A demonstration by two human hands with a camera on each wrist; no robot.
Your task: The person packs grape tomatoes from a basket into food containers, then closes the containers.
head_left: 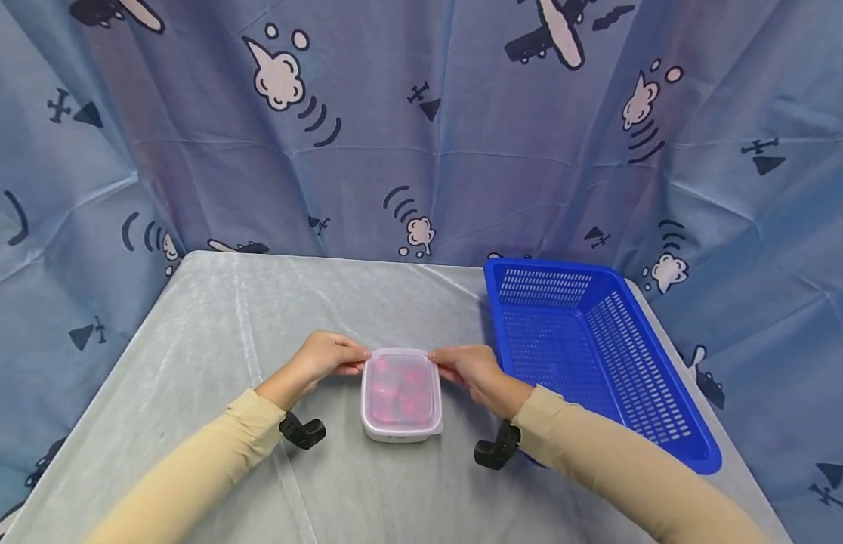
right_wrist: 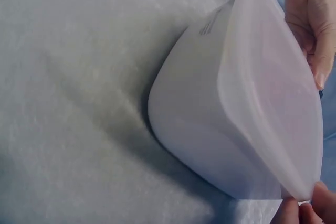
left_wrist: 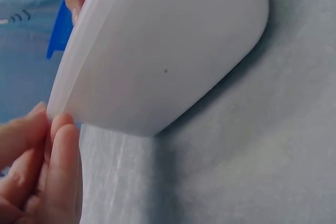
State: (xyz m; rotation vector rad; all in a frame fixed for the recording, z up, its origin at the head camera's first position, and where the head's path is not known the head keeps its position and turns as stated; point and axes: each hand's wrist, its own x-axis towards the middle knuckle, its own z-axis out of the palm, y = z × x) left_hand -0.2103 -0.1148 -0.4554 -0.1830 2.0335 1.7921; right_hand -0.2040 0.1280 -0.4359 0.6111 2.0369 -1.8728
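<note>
A white square food container (head_left: 399, 436) stands on the table, and pinkish-red contents show through its translucent lid (head_left: 402, 389). My left hand (head_left: 326, 355) pinches the lid's far left corner between thumb and fingers. At the far right corner, my right hand (head_left: 467, 368) pinches the lid's rim in the same way. In the left wrist view the container's plain side wall (left_wrist: 173, 51) slopes down to the cloth. From the right wrist, the lid (right_wrist: 278, 87) appears seated along the rim, with the fingertips at its corner. What the contents are cannot be made out.
A blue plastic basket (head_left: 601, 355) with slotted walls stands on the right of the table, close to my right forearm. A pale grey cloth (head_left: 211, 340) covers the table. Behind it hangs a blue curtain (head_left: 367, 174) with printed planes and clouds.
</note>
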